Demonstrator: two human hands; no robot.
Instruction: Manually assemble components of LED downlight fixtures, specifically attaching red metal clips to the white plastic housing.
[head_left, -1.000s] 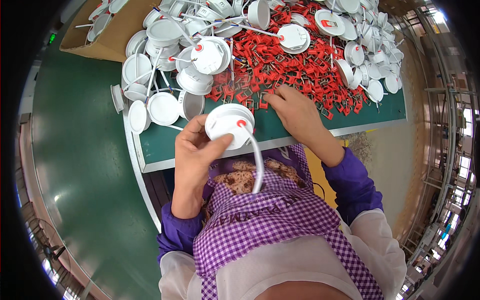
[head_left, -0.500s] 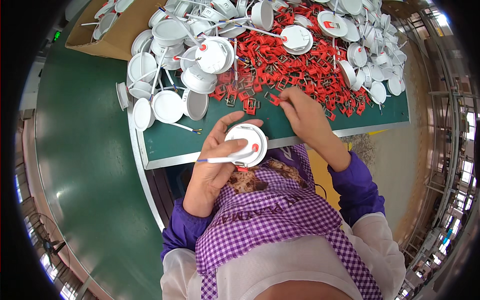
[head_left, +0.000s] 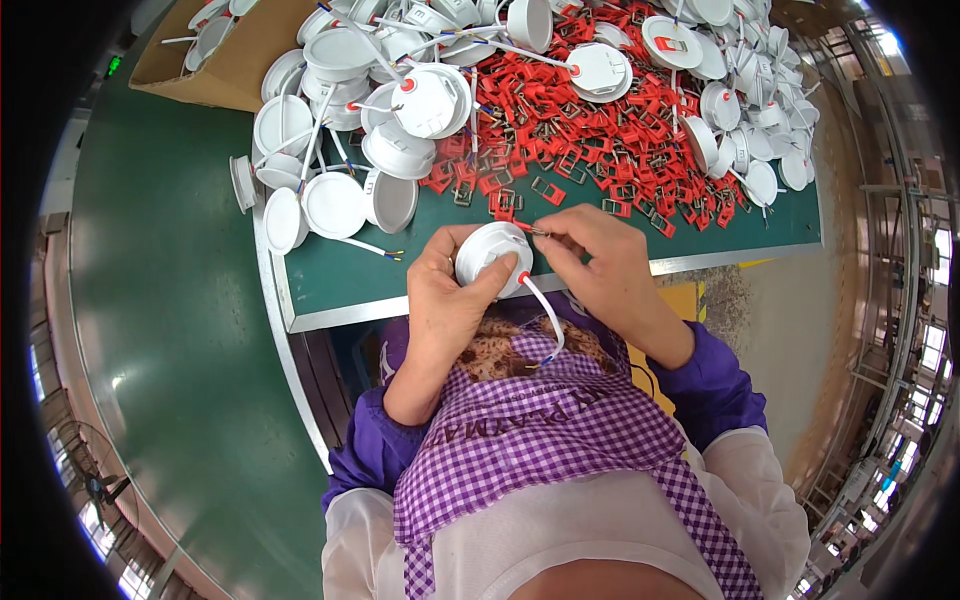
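Observation:
My left hand [head_left: 440, 305] is closed round a round white downlight [head_left: 488, 246], its thumb pressed on the housing. From the downlight's red grommet a white cable [head_left: 548, 312] hangs down, with bare coloured wire ends over the apron. A red spring clip [head_left: 529, 228] with a metal wire part is pinched in the fingertips of my right hand [head_left: 605, 265]. The clip meets the far right rim of the downlight; whether it is seated there I cannot tell. Beyond my hands a heap of loose red spring clips [head_left: 590, 140] lies on the green tabletop [head_left: 350, 290].
White downlights with cables are piled at the back left [head_left: 337, 205] and back right [head_left: 735, 110]. A cardboard box [head_left: 240, 70] with more downlights stands at the far left. The table's metal edge [head_left: 700, 262] runs just beyond my forearms. A green surface [head_left: 180, 330] extends along the left.
My right hand has come back from the heap with a red clip to the downlight. My left hand has turned the downlight, and its cable now hangs toward me instead of leftward.

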